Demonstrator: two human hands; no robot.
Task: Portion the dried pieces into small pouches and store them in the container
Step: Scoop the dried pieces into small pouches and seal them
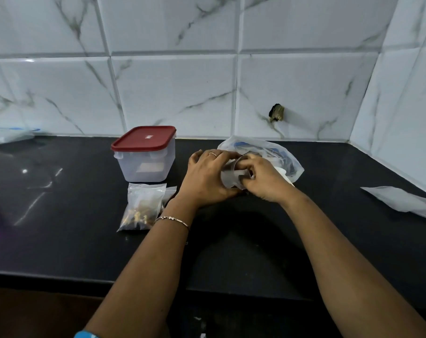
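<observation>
A clear container [146, 164] with its red lid on stands at the back of the black counter. In front of it lies a small clear pouch [141, 208] filled with brown dried pieces, and an empty pouch [170, 191] peeks out beside it. My left hand [207, 178] and my right hand [263, 179] meet at the counter's middle, both gripping a small clear pouch [232, 178] between them. What is inside that pouch is hidden by my fingers. Behind my hands sits a large crumpled plastic bag [275, 154].
A loose clear plastic sheet [402, 200] lies at the right, near the tiled side wall. Another plastic bag [7, 136] rests at the far left against the back wall. The counter's front edge [61, 276] runs below my forearms.
</observation>
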